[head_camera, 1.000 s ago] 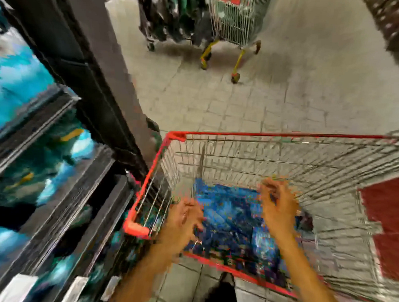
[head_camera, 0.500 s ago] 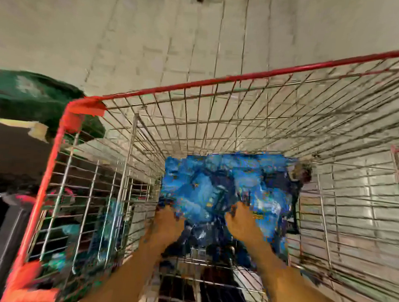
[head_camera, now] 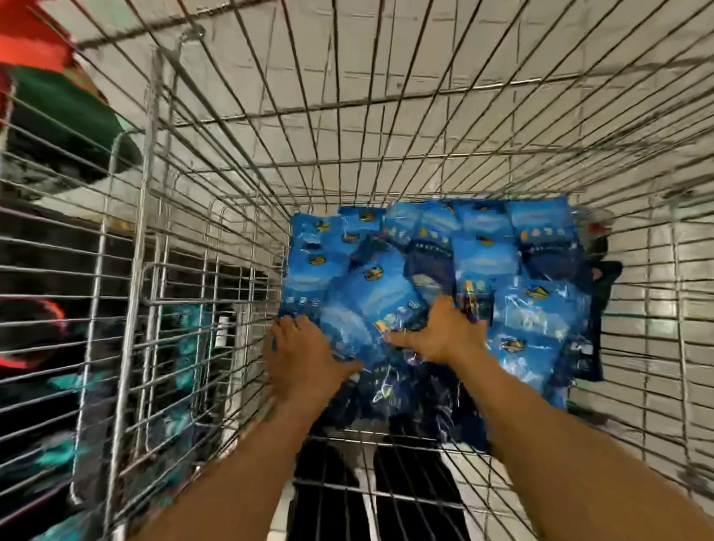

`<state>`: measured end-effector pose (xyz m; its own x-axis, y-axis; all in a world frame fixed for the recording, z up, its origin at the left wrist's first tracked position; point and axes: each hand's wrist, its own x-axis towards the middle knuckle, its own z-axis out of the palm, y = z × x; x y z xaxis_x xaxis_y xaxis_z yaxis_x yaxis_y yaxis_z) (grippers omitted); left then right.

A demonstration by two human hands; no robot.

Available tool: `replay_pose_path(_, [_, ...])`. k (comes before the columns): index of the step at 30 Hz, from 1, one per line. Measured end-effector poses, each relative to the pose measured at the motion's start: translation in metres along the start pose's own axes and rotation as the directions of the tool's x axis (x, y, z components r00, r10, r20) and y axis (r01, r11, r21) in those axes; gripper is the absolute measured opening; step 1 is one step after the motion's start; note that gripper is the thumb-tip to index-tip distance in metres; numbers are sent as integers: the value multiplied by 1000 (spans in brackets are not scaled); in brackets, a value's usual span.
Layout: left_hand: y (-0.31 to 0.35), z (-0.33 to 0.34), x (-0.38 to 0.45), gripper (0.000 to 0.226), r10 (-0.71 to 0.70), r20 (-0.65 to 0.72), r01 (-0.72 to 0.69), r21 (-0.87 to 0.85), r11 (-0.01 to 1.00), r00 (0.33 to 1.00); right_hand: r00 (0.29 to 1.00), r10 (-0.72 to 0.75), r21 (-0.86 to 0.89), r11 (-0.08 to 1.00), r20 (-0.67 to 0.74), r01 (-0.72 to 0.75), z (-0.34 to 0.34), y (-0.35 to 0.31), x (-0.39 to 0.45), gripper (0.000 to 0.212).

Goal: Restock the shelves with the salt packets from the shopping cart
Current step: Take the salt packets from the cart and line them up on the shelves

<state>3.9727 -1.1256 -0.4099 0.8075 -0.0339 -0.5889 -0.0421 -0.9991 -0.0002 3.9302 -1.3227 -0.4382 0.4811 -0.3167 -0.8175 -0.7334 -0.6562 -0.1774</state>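
Note:
A heap of blue salt packets lies on the floor of the wire shopping cart. Both my arms reach down into the cart. My left hand is on the heap's left edge, its fingers curled over a packet's side and its thumb spread to the right. My right hand is in the middle of the heap; its fingers dig in among the packets and its thumb points left. One packet bulges up between the two hands. The fingertips are hidden in the packets.
The cart's red rim shows at the top left. Through the left wire wall I see dark shelving with blurred teal goods. The tiled floor lies beyond the cart, and dark legs show under the basket.
The view has tipped down and moved closer into the cart. Both hands went from above the basket down onto the packet heap and have taken hold there.

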Motion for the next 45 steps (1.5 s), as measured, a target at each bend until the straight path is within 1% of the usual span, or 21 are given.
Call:
replay_pose_path(2, [3, -1, 3, 117, -36, 55, 37, -17, 999, 998, 996, -54, 203, 978, 67, 39, 8, 2, 1, 87])
replay_pose_path(4, [5, -1, 7, 115, -53, 110, 55, -16, 998, 992, 993, -106, 386, 919, 56, 76, 14, 3, -1, 59])
replay_pose_path(5, [7, -1, 7, 110, -47, 115, 48, -7, 999, 992, 992, -116, 423, 902, 44, 87, 16, 4, -3, 54])
replay_pose_path(7, [10, -1, 4, 92, -4, 103, 4, -1, 1000, 995, 992, -121, 460, 883, 26, 96, 19, 8, -10, 51])
replay_pose_path(10, [13, -7, -4, 56, 29, 142, -12, -120, 993, 989, 995, -97, 551, 830, -2, 82, 18, 15, -30, 52])
replay_pose_path(13, [15, -22, -19, 54, 43, 243, 29, -284, 958, 969, 996, -87, 674, 735, -16, 76, 8, 23, -59, 67])
replay_pose_path(14, [16, -30, -26, 58, 45, 258, 69, -418, 906, 965, 996, -86, 701, 708, -26, 79, 1, 25, -70, 66])
replay_pose_path(17, [23, -62, -49, 62, 67, 232, 138, -760, 635, 971, 993, -103, 770, 627, -65, 116, -27, 26, -112, 54])
replay_pose_path(19, [23, -93, -65, 57, 103, 227, 137, -831, 539, 968, 990, -90, 827, 545, -109, 141, -53, 20, -149, 41])
replay_pose_path(20, [22, -112, -75, 49, 117, 222, 134, -850, 509, 968, 987, -103, 839, 521, -125, 160, -68, 15, -169, 48])
replay_pose_path(22, [19, -154, -93, 37, 112, 210, 139, -883, 449, 971, 981, -133, 857, 481, -139, 186, -94, 4, -205, 81])
replay_pose_path(23, [16, -177, -104, 36, 101, 190, 131, -898, 420, 977, 977, -120, 866, 454, -176, 212, -108, -3, -223, 81])
replay_pose_path(24, [11, -202, -116, 37, 91, 167, 119, -913, 390, 982, 963, -112, 865, 424, -245, 269, -123, -12, -244, 68])
replay_pose_path(26, [-1, -244, -144, 47, 77, 137, 103, -936, 337, 988, 929, -136, 842, 394, -344, 369, -146, -28, -281, 48])
replay_pose_path(27, [-11, -265, -161, 54, 80, 100, 71, -950, 305, 992, 911, -169, 825, 387, -375, 412, -156, -35, -299, 55])
replay_pose_path(29, [-34, -302, -196, 45, 108, -25, -43, -985, 169, 994, 877, -211, 789, 383, -432, 481, -172, -53, -340, 72])
replay_pose_path(31, [-55, -339, -226, 29, 143, -195, -210, -973, 95, 970, 822, -262, 764, 308, -505, 568, -187, -73, -380, 61])
replay_pose_path(33, [-74, -372, -253, 31, 110, -391, -401, -911, 92, 914, 734, -353, 698, 250, -580, 671, -197, -94, -414, 51])
replay_pose_path(37, [-118, -427, -312, 29, -7, -606, -604, -793, 75, 795, 582, -477, 609, 117, -658, 785, -211, -142, -466, 49])
replay_pose_path(41, [-164, -458, -377, 34, -165, -722, -715, -690, 110, 672, 433, -644, 597, -45, -630, 801, -218, -195, -513, 59])
replay_pose_path(45, [-211, -475, -443, 39, -349, -782, -785, -595, 173, 516, 252, -792, 595, -168, -556, 786, -214, -251, -561, 53])
